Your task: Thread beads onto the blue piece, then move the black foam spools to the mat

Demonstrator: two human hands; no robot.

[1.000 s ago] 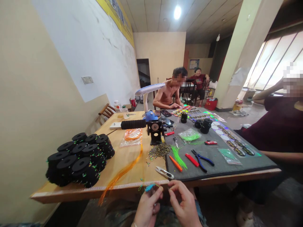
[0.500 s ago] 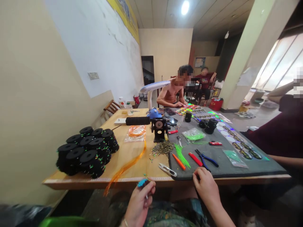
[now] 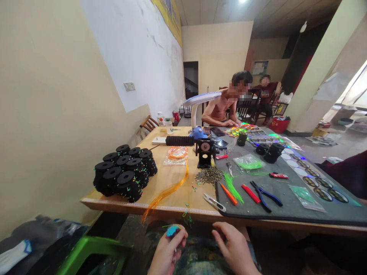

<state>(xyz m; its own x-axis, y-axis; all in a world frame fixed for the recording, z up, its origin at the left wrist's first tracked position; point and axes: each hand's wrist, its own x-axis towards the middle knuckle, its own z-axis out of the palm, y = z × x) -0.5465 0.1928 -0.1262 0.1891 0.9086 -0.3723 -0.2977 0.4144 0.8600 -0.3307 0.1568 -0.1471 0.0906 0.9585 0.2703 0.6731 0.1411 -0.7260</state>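
My left hand (image 3: pixel 169 248) is closed in front of the table edge, pinching a small bright-blue piece (image 3: pixel 172 231). A thin green strand comes off beside it, and a pale tip pokes out under the fingers. What the piece is, I cannot make out. Just right of it, my right hand (image 3: pixel 233 244) is raised off the table with thumb and forefinger apart, holding nothing that I can see. A knotted bit of green thread (image 3: pixel 187 218) hangs at the table's front edge between the hands. Thread snips (image 3: pixel 214 202) lie closest to the right hand on the tabletop.
Black foam spools (image 3: pixel 125 172) cluster at left. A black-handled winding tool (image 3: pixel 205 151), orange strands (image 3: pixel 169 193) and a bead pile (image 3: pixel 209 175) sit mid-table. Pliers (image 3: pixel 265 196), a red-handled tool (image 3: pixel 250 193) and green strands (image 3: pixel 233 187) lie on the grey mat. A co-worker (image 3: pixel 220 109) sits opposite.
My right hand has left the mat's front edge, moved toward my left hand and opened. The left hand keeps its pinch. The view has swung, so the table sits further right.
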